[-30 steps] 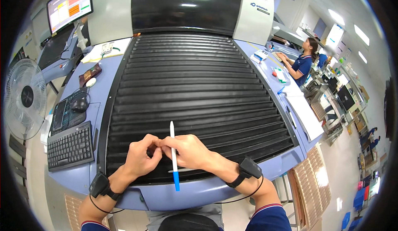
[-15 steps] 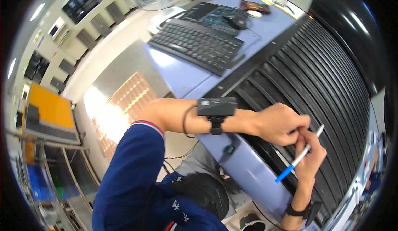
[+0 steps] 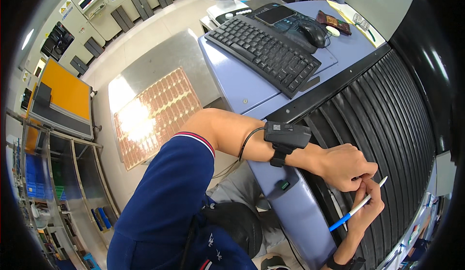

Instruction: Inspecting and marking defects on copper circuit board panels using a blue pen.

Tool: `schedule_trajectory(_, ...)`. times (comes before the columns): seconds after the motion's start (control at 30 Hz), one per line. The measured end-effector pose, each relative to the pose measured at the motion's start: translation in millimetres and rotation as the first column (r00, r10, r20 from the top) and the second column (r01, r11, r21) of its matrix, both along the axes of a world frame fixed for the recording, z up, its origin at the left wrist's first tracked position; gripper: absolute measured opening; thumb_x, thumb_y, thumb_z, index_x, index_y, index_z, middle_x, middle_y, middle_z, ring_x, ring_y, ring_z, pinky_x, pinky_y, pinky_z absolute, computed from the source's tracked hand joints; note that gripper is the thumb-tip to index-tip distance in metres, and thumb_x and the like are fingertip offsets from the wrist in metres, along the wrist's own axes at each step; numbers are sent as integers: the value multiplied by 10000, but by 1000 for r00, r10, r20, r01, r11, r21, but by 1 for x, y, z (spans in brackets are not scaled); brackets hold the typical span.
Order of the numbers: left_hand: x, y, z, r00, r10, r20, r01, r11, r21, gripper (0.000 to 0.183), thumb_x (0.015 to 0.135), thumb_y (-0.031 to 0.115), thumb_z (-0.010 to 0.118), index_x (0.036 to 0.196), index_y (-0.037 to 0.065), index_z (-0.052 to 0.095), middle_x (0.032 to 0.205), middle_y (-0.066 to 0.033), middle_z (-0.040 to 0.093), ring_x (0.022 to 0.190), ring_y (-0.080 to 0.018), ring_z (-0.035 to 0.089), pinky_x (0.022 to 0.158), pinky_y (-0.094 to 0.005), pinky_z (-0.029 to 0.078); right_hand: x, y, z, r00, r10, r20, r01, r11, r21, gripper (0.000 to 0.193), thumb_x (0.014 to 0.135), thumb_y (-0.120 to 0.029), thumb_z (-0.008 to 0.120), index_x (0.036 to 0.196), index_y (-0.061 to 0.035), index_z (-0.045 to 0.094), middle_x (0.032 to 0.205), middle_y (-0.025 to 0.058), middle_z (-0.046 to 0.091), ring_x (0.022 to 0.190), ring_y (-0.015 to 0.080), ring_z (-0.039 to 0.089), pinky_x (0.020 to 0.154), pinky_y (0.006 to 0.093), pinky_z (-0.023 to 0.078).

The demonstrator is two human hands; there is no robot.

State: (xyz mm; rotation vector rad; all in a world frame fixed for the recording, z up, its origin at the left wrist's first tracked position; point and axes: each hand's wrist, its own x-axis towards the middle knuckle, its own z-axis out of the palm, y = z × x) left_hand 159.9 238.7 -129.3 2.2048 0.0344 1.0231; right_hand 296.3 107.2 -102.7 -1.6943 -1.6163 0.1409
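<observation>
Curled left hand (image 3: 345,167), knuckles up, against the right hand (image 3: 369,207)

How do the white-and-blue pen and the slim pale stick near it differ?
Support: the white-and-blue pen sits in the right hand; the slim pale stick lies by the front edge of the black ribbed cover.
Colour: the pen has a bright blue end; the stick shows no blue.
Slant: the pen rises rightward in the picture; the stick drops rightward.
Shared: both are thin, straight and mostly pale.
</observation>
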Motion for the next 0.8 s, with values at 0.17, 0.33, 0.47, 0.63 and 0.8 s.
schedule_trajectory(0.17, 1, -1, 0, 1000, 4, 9, -4, 1000, 1, 122, 748, 84, 614, 846, 33, 563, 633, -114, 640, 561, -336, 640, 481, -412, 475, -5, 1, 2, 1000, -14, -19, 14, 999, 28, 61, 943, -1, 607, 955, 50, 637, 767, 135, 712, 718, 90, 603, 670, 252, 469)
schedule_trajectory(0.33, 3, 0, -1, 1000, 2, 23, -2, 1000, 15, 121, 747, 82, 615, 844, 33, 562, 630, -111, 637, 552, -333, 636, 476, -404, 470, -6, 1, 3, 999, -20, -26, 20, 1000, 18, 58, 941, 12, 599, 963, 49, 637, 797, 146, 722, 748, 102, 630, 696, 263, 487)
schedule_trajectory(0.47, 6, -3, -2, 999, 42, 30, -42, 999, 28, 117, 746, 83, 618, 834, 35, 559, 631, -106, 637, 549, -331, 630, 471, -406, 460, -1, 1, 3, 999, -30, -43, 29, 1000, -7, 61, 943, 22, 590, 968, 50, 638, 795, 146, 720, 758, 101, 630, 703, 263, 491)
schedule_trajectory(0.63, 6, 1, -2, 999, 34, -2, -34, 999, 34, 116, 748, 86, 623, 825, 36, 552, 629, -107, 633, 553, -335, 628, 471, -411, 457, 0, 2, 0, 997, -27, -69, 25, 999, -36, 75, 947, 14, 592, 981, 57, 642, 778, 140, 715, 749, 89, 622, 690, 249, 481)
schedule_trajectory(0.8, 4, 1, -2, 999, 31, 30, -32, 999, 23, 115, 752, 89, 628, 820, 39, 549, 606, -115, 618, 530, -342, 615, 457, -415, 449, 0, 2, -2, 998, -15, -58, 15, 1000, -10, 75, 941, 5, 602, 980, 54, 644, 762, 134, 712, 729, 80, 617, 675, 240, 472)
